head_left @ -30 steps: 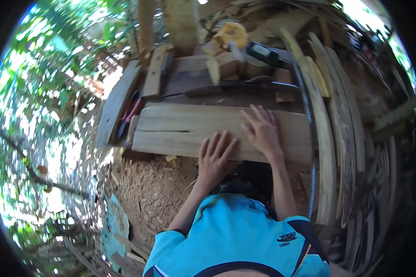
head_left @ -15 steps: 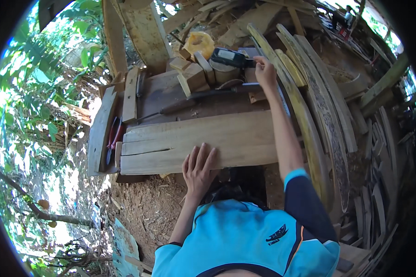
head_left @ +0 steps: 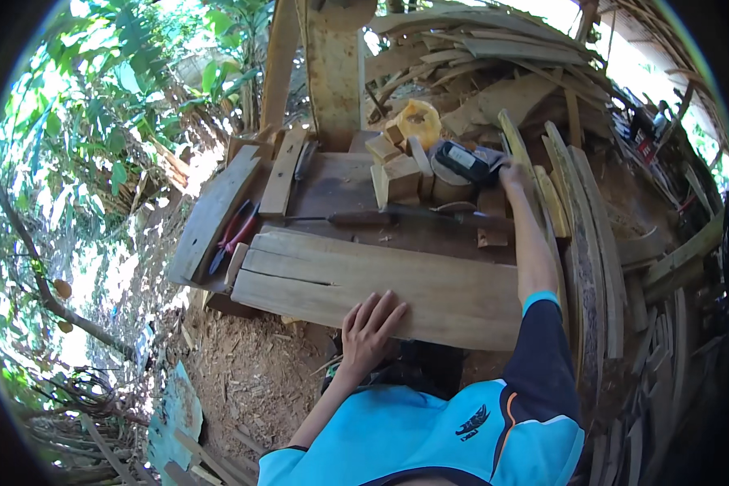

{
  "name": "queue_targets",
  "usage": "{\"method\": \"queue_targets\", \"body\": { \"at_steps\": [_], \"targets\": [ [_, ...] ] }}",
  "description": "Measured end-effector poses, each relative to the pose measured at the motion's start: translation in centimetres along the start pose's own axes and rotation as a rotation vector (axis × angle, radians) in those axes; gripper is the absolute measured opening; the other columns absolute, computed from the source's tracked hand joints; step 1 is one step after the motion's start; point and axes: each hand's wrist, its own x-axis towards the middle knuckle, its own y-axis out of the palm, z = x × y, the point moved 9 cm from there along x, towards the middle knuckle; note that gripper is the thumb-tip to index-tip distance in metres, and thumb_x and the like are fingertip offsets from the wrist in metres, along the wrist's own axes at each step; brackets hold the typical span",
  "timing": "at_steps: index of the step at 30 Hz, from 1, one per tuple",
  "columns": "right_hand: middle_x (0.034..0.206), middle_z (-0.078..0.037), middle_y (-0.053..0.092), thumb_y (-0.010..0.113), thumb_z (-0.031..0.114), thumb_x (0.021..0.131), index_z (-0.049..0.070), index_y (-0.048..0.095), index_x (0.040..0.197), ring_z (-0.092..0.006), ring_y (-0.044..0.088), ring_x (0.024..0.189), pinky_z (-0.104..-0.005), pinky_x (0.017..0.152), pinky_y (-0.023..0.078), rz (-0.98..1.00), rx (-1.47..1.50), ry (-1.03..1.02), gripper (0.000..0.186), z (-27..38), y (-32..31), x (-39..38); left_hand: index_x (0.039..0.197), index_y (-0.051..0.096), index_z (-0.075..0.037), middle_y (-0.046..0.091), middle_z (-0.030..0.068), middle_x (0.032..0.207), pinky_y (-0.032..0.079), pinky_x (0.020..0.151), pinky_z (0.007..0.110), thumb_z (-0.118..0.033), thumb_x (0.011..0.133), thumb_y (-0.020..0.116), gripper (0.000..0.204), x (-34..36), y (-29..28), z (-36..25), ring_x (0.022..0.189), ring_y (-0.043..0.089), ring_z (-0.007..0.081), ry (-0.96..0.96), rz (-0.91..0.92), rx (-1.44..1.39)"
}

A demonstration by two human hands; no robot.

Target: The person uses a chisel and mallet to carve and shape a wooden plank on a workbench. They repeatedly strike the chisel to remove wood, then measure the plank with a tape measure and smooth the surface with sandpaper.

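My left hand [head_left: 371,326] lies open on the near edge of a long, pale wooden board [head_left: 429,292], its fingers spread a little over the top. A crack runs in from the board's left end. My right arm reaches across the board to the far right of the workbench. There my right hand [head_left: 512,175] is closed at the right end of a black device [head_left: 462,160] with a pale label. What its fingers grip is hidden. The device rests on a round wooden block [head_left: 452,188]. Beside it stand several cut wood blocks [head_left: 401,178] and a translucent yellow bag [head_left: 419,121].
Red-handled pliers [head_left: 236,235] lie at the bench's left end, near a narrow plank [head_left: 283,174]. A long tool with a wooden handle [head_left: 360,218] lies behind the board. Long curved planks [head_left: 587,259] lean along the right side. Wood shavings [head_left: 251,356] cover the ground.
The view has tilted and shifted, so the bench sits lower and farther right. My left hand stays on the board's near edge, and my right hand remains beside the black device.
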Motion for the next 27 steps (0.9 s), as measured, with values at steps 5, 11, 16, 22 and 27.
{"method": "queue_targets", "body": {
  "at_steps": [5, 11, 16, 22, 27],
  "targets": [
    [0.093, -0.028, 0.058, 0.05, 0.012, 0.081, -0.005, 0.053, 0.101, -0.0424, 0.056, 0.089, -0.0451, 0.077, 0.043, -0.263, 0.293, -0.042, 0.027, 8.2, -7.8, -1.8, 0.122, 0.052, -0.025, 0.047, 0.0022, 0.129, 0.03, 0.097, 0.036, -0.015, 0.064, 0.06, 0.059, -1.0, -0.3, 1.1, 0.117, 0.044, 0.0212, -0.082, 0.02, 0.078],
    [0.094, -0.01, 0.059, 0.051, 0.013, 0.079, -0.002, 0.051, 0.1, -0.0216, 0.056, 0.086, -0.0329, 0.079, 0.043, -0.502, 1.096, 0.096, 0.025, 12.7, -19.1, -2.1, 0.12, 0.053, -0.025, 0.049, 0.0021, 0.127, 0.031, 0.095, 0.036, -0.01, 0.061, 0.06, 0.061, -1.2, -0.2, 1.1, 0.116, 0.045, 0.0208, -0.058, -0.027, 0.109],
    [0.096, -0.009, 0.058, 0.053, 0.008, 0.077, -0.001, 0.054, 0.101, -0.0127, 0.054, 0.089, -0.0262, 0.073, 0.043, -0.107, 0.658, -0.129, 0.025, 13.6, -24.9, -6.5, 0.119, 0.054, -0.025, 0.049, 0.002, 0.128, 0.031, 0.095, 0.036, -0.011, 0.062, 0.06, 0.059, -0.1, -0.1, 0.5, 0.116, 0.046, 0.0216, -0.033, -0.038, 0.041],
    [0.13, -0.012, 0.04, 0.058, 0.023, 0.079, 0.018, 0.052, 0.118, -0.0276, 0.044, 0.117, -0.0426, 0.097, 0.033, 0.476, -0.328, -0.299, 0.04, 21.1, -12.5, -28.5, 0.115, 0.056, -0.023, 0.05, 0.0029, 0.125, 0.035, 0.089, 0.036, -0.015, 0.065, 0.063, 0.051, -0.6, 0.1, 0.9, 0.114, 0.047, 0.0233, -0.069, -0.025, 0.077],
    [0.138, -0.012, 0.033, 0.043, 0.04, 0.088, 0.025, 0.044, 0.129, -0.0265, 0.027, 0.13, -0.0514, 0.106, 0.013, 0.711, -0.15, -0.491, 0.044, 20.4, -11.9, -33.3, 0.115, 0.055, -0.015, 0.05, 0.0071, 0.122, 0.038, 0.088, 0.041, -0.027, 0.06, 0.073, 0.06, 1.2, -0.9, 2.1, 0.112, 0.047, 0.029, 0.07, 0.265, -0.11]
  ]
}}
